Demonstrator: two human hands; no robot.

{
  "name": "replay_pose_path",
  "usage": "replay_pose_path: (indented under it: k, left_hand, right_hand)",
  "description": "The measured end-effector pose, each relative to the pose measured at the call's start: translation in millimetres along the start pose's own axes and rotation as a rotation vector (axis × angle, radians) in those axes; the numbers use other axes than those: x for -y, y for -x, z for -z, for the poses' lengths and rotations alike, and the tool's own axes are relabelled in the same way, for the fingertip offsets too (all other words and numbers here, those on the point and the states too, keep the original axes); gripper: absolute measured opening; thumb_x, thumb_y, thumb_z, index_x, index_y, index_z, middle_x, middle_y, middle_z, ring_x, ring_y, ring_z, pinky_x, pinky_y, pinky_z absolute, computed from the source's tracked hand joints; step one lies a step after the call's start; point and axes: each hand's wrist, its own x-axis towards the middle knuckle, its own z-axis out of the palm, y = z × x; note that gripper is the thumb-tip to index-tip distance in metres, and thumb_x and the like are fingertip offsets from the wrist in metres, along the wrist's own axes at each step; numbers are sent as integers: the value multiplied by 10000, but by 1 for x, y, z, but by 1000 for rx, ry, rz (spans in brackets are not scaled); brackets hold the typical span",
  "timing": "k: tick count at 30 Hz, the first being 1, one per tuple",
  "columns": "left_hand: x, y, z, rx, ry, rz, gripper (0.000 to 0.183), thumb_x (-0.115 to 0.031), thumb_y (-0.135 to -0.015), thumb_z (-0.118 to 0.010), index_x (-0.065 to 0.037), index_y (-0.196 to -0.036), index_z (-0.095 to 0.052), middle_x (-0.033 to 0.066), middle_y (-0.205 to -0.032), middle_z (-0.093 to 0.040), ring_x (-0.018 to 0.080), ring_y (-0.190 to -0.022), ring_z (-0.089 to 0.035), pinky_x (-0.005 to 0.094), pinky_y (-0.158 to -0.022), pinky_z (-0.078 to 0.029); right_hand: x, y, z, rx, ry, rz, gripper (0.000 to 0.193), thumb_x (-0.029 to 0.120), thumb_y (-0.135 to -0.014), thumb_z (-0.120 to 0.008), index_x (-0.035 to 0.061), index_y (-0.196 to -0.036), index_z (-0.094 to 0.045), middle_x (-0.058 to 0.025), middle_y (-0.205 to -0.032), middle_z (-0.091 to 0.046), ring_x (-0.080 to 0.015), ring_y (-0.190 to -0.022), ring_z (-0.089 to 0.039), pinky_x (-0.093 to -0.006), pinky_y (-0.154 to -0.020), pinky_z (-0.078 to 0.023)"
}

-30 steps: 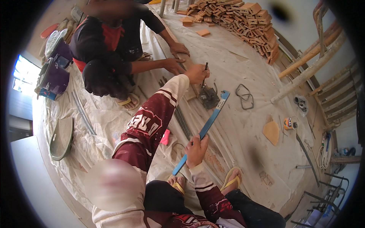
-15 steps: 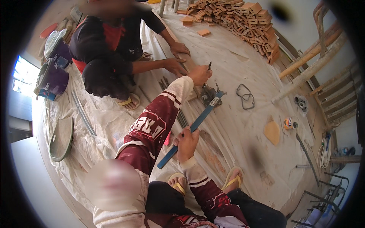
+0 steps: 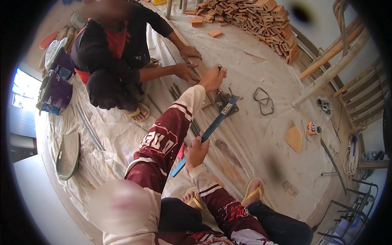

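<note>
My left hand (image 3: 213,78) reaches far forward, fingers closed around a thin dark steel rod (image 3: 220,67) whose end pokes up past the fingers. Just right of it sits a dark metal bending head (image 3: 223,101) with upright pins. A blue lever (image 3: 212,127) slants from that head down toward me, and my right hand (image 3: 197,152) grips it near its lower part. Opposite me, a squatting co-worker has both hands (image 3: 188,65) on or beside a wooden plank, close to my left hand. What those hands hold is unclear.
Two bent steel stirrups (image 3: 264,101) lie to the right on the plastic sheet. Beyond are a brick pile (image 3: 261,24), wooden poles (image 3: 326,77), a can (image 3: 313,128) and bent bars (image 3: 355,212). At left lie a grey-green trough (image 3: 68,156) and purple bags (image 3: 59,92).
Less of the rod's end shows above my left hand now. My right hand and the lever have shifted slightly left and up, while the whole view has moved a little.
</note>
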Motion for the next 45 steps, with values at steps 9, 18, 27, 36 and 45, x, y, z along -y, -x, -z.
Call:
replay_pose_path:
  k: [9, 18, 27, 36, 45]
  left_hand:
    - [-2, -17, -26, -158, 227, 89, 442, -315, -934, -456, 52, -688, -478, 205, -591, -460, 303, -559, -484, 446, -595, -373]
    - [-13, -17, -37, -232, 257, 103, 413, -286, -909, -467, 45, -663, -445, 161, -544, -397, 235, -519, -399, 418, -546, -350]
    - [-5, -23, -26, -263, 178, -10, 420, -268, -899, -466, 60, -637, -445, 168, -527, -374, 239, -488, -391, 431, -528, -342]
    - [-14, -34, -39, -364, 69, 126, 438, -255, -910, -456, 67, -621, -529, 268, -577, -497, 417, -549, -540, 482, -573, -407]
    - [-25, -43, -46, -386, -22, 199, 410, -206, -918, -464, 78, -639, -563, 298, -609, -522, 474, -602, -565, 488, -576, -431]
  right_hand:
    - [16, 10, 4, -65, -67, -79, 348, 141, -954, -427, 92, -1296, -388, 52, -665, -326, -40, -508, -306, -205, -438, -284]
    - [26, 6, 14, -49, -55, -73, 310, 131, -960, -427, 77, -1263, -396, 58, -628, -335, -32, -458, -306, -206, -389, -269]
    - [18, 3, 15, -23, 15, -61, 249, 139, -951, -451, 73, -1187, -408, 47, -630, -356, -40, -442, -307, -213, -385, -272]
    - [-54, -38, 46, -57, 276, 244, 240, 161, -955, -467, 42, -1157, -411, 26, -681, -399, -47, -479, -349, -220, -413, -345]
    - [-16, -28, 26, -127, 534, 316, 291, 187, -961, -456, -62, -1110, -433, -128, -933, -498, -157, -826, -504, -295, -762, -451]
